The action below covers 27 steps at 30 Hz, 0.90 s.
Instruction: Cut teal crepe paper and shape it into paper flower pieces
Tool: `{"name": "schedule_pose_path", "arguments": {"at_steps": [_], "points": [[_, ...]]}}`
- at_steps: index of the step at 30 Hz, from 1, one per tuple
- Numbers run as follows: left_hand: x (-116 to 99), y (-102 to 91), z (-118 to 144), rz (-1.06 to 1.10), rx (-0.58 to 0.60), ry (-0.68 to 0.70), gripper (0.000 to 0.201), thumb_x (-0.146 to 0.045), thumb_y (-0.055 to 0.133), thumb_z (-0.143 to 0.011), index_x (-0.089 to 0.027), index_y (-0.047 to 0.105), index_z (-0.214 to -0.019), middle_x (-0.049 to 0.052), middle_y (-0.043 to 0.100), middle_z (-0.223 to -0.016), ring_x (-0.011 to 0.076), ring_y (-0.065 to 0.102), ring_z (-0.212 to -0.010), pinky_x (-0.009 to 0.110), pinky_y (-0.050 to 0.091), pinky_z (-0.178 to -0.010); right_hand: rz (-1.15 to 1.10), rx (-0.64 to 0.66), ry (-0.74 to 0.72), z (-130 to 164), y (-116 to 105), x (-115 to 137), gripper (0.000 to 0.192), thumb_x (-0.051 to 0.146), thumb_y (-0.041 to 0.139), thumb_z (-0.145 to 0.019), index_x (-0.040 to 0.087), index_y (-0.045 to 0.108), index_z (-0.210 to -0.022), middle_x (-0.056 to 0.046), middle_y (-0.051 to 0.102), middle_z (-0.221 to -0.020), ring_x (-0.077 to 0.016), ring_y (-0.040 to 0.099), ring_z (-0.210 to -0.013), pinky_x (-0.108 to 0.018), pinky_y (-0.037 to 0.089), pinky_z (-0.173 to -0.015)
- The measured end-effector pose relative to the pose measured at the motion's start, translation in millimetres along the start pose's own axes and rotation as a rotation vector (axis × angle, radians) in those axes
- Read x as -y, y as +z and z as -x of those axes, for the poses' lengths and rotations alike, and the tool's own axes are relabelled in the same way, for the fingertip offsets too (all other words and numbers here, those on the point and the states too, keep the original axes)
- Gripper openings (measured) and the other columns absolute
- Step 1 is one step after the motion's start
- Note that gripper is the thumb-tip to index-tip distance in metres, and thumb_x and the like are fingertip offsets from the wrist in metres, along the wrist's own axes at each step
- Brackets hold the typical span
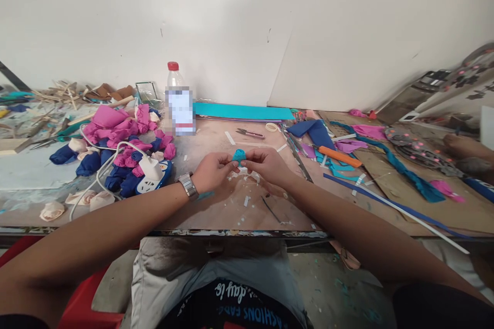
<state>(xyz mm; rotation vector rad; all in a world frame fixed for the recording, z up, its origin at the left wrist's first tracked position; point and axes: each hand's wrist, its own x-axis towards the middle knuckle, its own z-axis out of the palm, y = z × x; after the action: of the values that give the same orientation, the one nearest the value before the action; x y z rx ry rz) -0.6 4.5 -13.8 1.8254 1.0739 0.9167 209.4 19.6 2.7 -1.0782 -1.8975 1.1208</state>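
My left hand and my right hand meet over the middle of the worktable. Both pinch a small rolled teal fabric piece between fingertips, a little above the table surface. A metal watch sits on my left wrist. White scraps lie on the table just under the hands.
Pink and blue fabric rolls are heaped at left beside a white power strip. A plastic bottle stands behind, with teal sheets, scissors, an orange tool and fabric strips at right. Another person's arm rests far right.
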Motion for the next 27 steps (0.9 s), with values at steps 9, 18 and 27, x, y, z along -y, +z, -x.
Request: {"name": "schedule_pose_path", "arguments": {"at_steps": [9,18,27], "points": [[0.6,-0.5,0.8,-0.023,-0.006,0.017,0.033,-0.041,0.059,-0.093,-0.015,0.076,-0.084,0.005,0.079,-0.086,0.0187,0.068,-0.076,0.027,0.046,-0.069,0.029,-0.027,0.005,1.5,-0.2,5.9,0.031,0.047,0.074,-0.080,0.016,0.078,-0.084,-0.003,0.071,-0.072,-0.0145,0.062,-0.064,-0.025,0.046,-0.061],[2.2,2.0,0.9,0.087,0.023,0.044,0.037,-0.048,0.060,-0.093,-0.014,0.074,-0.088,0.007,0.078,-0.089,0.0183,0.067,-0.078,0.027,0.046,-0.070,0.083,0.001,-0.026,1.0,-0.5,4.1,0.030,0.045,0.071,-0.084,0.016,0.075,-0.079,-0.002,0.068,-0.068,-0.0144,0.060,-0.063,-0.025,0.045,-0.059],[-3.0,0.3,-3.2,0.310,-0.009,-0.030,0.043,-0.057,0.064,-0.087,-0.015,0.069,-0.082,0.004,0.072,-0.079,0.0155,0.058,-0.071,0.028,0.043,-0.071,0.067,-0.155,-0.286,2.1,1.8,-1.5,0.014,0.027,0.068,-0.086,0.021,0.067,-0.099,-0.003,0.071,-0.091,-0.0161,0.065,-0.078,-0.030,0.052,-0.072]]}}
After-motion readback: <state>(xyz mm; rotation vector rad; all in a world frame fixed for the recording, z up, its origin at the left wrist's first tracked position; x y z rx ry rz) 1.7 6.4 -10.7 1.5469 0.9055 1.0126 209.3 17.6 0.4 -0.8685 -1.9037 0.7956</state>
